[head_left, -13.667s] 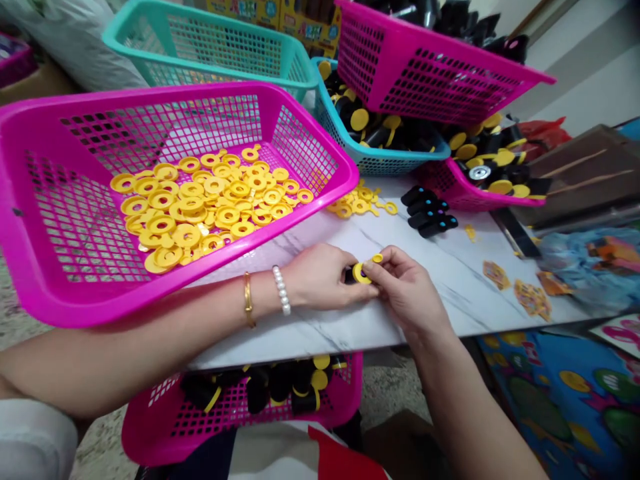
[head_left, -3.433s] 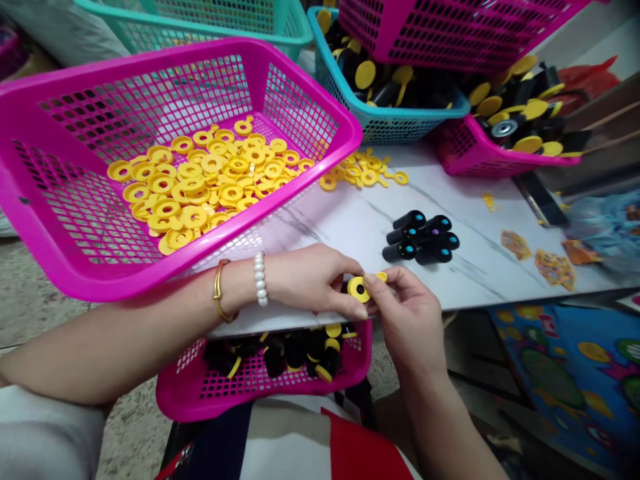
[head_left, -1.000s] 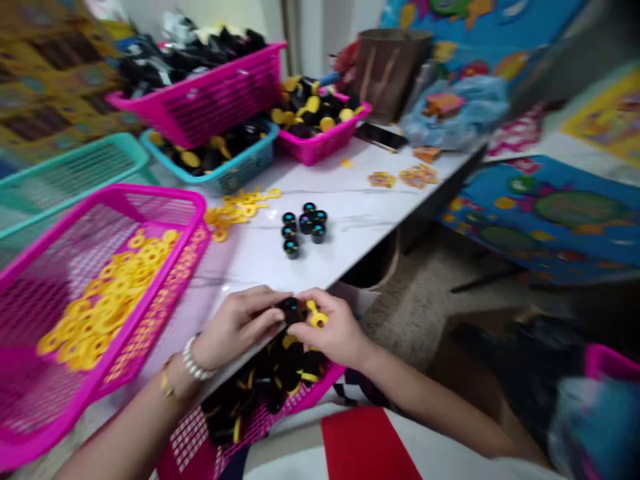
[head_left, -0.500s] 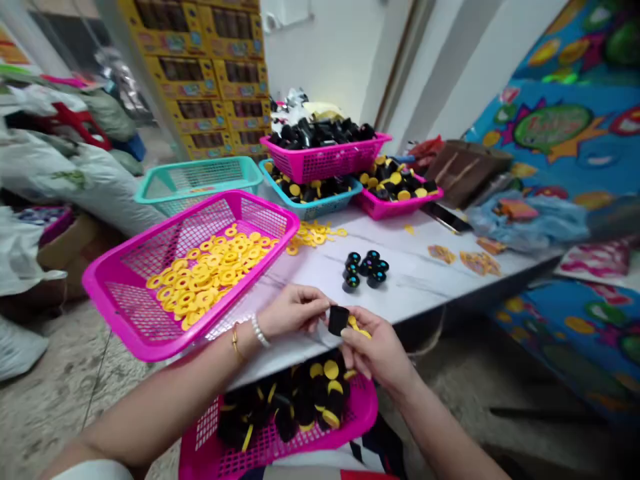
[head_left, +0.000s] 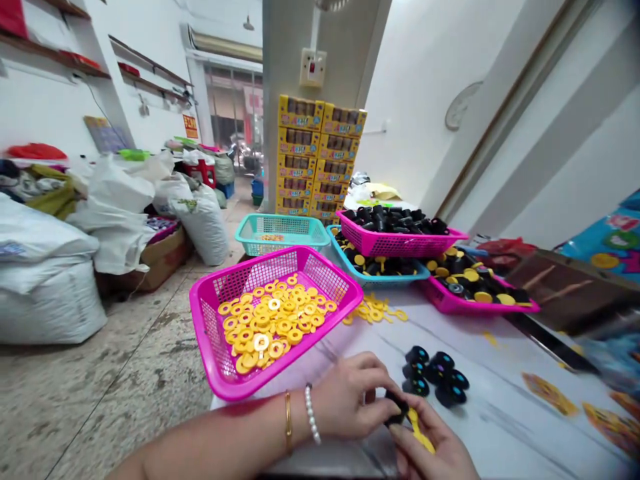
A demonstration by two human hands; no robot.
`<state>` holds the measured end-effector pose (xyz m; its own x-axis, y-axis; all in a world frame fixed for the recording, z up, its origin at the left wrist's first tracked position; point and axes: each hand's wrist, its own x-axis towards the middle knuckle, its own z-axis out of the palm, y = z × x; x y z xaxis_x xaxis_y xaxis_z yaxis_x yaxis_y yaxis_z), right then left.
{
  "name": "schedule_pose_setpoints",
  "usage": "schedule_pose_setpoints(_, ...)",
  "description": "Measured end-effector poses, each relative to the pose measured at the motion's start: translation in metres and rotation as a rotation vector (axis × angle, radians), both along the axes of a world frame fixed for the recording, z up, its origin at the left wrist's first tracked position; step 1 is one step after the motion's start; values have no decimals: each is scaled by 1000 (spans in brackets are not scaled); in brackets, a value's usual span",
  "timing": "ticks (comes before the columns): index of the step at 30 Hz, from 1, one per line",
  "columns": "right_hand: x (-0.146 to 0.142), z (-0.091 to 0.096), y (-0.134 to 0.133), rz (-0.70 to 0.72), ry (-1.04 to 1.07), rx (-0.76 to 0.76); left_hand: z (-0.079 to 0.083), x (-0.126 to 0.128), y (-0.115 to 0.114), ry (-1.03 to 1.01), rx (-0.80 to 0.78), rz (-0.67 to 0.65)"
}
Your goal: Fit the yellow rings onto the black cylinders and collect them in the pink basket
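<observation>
My left hand [head_left: 353, 395], with a pearl bracelet and a gold bangle at its wrist, pinches a small black cylindrical piece [head_left: 395, 407]. My right hand [head_left: 440, 443] meets it from the right, its fingers closed on a yellow plastic piece [head_left: 420, 432] pressed beside the black one. Fingers cover much of both pieces, so I cannot tell whether they are joined. Just beyond the hands, several black cylinders [head_left: 443, 370] with coloured dots on their tops stand grouped on the white marbled table [head_left: 490, 440].
A pink basket [head_left: 200, 327] of yellow rings stands left of my hands. Loose yellow rings [head_left: 377, 310] lie behind it. Further back are a teal basket [head_left: 240, 233], a pink basket [head_left: 400, 245] of black parts, another pink basket [head_left: 450, 305], a phone [head_left: 550, 343] and stacked yellow boxes [head_left: 297, 163].
The camera view has swung up and to the left, so the scene sits lower and further right. Both hands stay together at the black piece, which is now more covered by fingers.
</observation>
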<state>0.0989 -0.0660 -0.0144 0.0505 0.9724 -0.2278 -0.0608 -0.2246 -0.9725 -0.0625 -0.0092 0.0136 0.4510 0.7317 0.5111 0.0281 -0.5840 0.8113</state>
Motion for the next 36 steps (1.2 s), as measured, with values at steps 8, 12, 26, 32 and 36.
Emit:
schedule_pose_setpoints(8,7,13,-41,109,94,-60,0,-1,-19,169,50,-227)
schedule_pose_setpoints(12,49,7,-57,-57,84,-17,4,-3,-9,255,55,-238)
schedule_pose_setpoints(26,231,-98,-93,-705,-45,114,4,12,14,107,-587,351)
schedule_pose_setpoints(32,241,-131,-101,-712,8,101,1,27,8,125,-497,354)
schedule_pose_setpoints(36,243,-133,-103,-736,12,86,-4,23,8,350,-393,299)
